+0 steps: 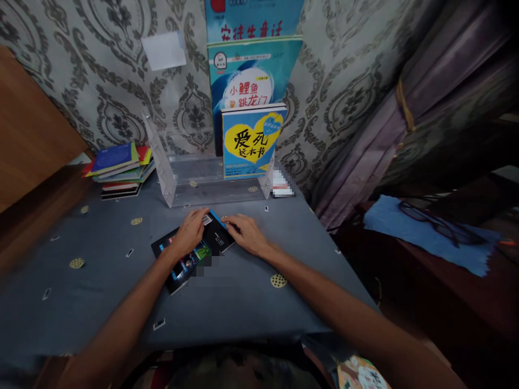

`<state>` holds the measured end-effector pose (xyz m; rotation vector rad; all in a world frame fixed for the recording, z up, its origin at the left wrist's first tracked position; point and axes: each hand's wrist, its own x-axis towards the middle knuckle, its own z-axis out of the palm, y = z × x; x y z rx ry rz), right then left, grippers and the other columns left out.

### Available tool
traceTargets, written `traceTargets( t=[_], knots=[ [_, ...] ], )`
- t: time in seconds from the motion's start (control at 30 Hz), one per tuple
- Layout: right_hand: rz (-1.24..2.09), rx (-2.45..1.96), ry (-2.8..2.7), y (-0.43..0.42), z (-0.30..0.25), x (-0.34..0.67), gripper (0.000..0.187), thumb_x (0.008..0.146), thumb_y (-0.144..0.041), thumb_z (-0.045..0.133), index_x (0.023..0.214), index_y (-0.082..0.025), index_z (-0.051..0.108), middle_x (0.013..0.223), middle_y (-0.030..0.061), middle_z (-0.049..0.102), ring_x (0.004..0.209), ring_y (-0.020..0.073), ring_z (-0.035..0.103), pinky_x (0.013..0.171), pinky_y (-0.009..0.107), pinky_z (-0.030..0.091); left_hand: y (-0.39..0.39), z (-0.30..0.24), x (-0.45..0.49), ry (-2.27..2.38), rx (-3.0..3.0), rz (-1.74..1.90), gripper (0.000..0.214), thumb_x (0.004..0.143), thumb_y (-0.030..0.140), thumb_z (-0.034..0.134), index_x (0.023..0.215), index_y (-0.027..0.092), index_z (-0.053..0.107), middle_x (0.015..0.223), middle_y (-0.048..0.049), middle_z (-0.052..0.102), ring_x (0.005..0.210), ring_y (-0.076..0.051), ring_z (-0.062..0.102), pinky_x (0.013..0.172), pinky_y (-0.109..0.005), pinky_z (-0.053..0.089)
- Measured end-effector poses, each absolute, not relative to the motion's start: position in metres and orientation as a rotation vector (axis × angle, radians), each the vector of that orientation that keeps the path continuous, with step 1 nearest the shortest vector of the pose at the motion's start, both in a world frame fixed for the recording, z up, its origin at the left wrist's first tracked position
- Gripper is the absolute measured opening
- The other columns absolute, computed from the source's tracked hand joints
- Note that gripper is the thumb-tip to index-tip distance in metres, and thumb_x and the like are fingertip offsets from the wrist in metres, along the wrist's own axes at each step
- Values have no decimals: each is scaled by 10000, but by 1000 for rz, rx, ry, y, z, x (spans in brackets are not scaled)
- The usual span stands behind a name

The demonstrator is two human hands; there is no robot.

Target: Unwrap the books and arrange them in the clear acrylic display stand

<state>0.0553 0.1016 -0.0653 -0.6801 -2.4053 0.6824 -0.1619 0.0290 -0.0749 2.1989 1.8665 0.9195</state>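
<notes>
A black paperback book [214, 235] with a colourful strip of pictures lies flat on the grey tablecloth [101, 254]. My left hand [190, 232] is on top of it, fingers over its upper edge. My right hand [246, 234] presses its fingertips on the book's right corner. Part of the cover is hidden under my left hand. Just beyond the hands stands a clear acrylic book rack [203, 183], holding a blue book with a yellow heart [251, 141] upright in front of a teal book [245, 81].
A stack of several books [119, 170] lies at the table's far left. A blurred white item [281, 183] sits beyond the rack's right end. The table's right edge drops away towards a blue cloth with glasses [430, 232]. Patterned wallpaper and a purple curtain [365, 119] stand behind.
</notes>
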Motion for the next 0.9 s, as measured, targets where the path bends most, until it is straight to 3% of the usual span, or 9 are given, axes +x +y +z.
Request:
traceTargets(
  t=[0.6, 0.9],
  knots=[
    [709, -704, -2364, 104, -68, 54, 282, 951, -161, 510, 1141, -180, 718, 951, 67, 742, 857, 187, 632, 798, 300, 462, 35, -71, -170, 1828, 2152, 828, 536, 891, 91, 391, 1424, 133, 425, 1403, -149, 576, 1332, -257, 492, 1149, -499, 381],
    [755, -714, -2361, 105, -66, 54, 290, 950, -157, 508, 1149, -187, 718, 1026, 71, 761, 936, 198, 670, 857, 310, 478, 17, -63, -159, 1803, 2254, 769, 546, 916, 87, 361, 1448, 193, 429, 1355, -105, 622, 1276, -236, 543, 1112, -461, 423]
  ],
)
